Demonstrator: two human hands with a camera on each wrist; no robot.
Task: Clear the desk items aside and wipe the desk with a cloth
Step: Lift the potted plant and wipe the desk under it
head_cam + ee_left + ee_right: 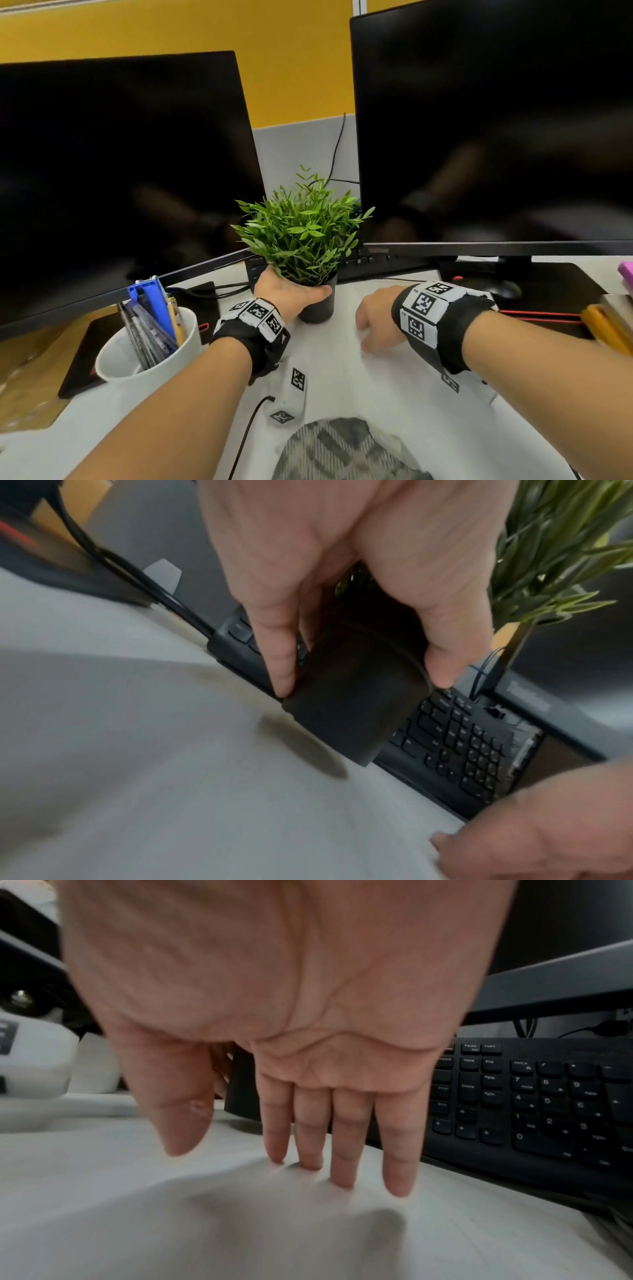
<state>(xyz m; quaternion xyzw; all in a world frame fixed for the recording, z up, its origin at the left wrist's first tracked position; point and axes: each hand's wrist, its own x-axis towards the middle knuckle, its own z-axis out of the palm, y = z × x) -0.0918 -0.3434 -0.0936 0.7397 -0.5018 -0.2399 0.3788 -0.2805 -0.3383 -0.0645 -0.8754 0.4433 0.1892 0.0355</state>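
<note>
From my seat the head view is bright and evenly lit, the two dark monitors (120, 192) throwing back dim reflections, and their edges bow outward under the wide lens. The left wrist view is dimmer and smeared with motion blur, sharpest on the keyboard (455, 739), with a soft dark shadow on the desk (137, 777) below the black pot (349, 707). My right wrist view blurs at the palm, with a shadow under the fingers (346, 1139)
</note>
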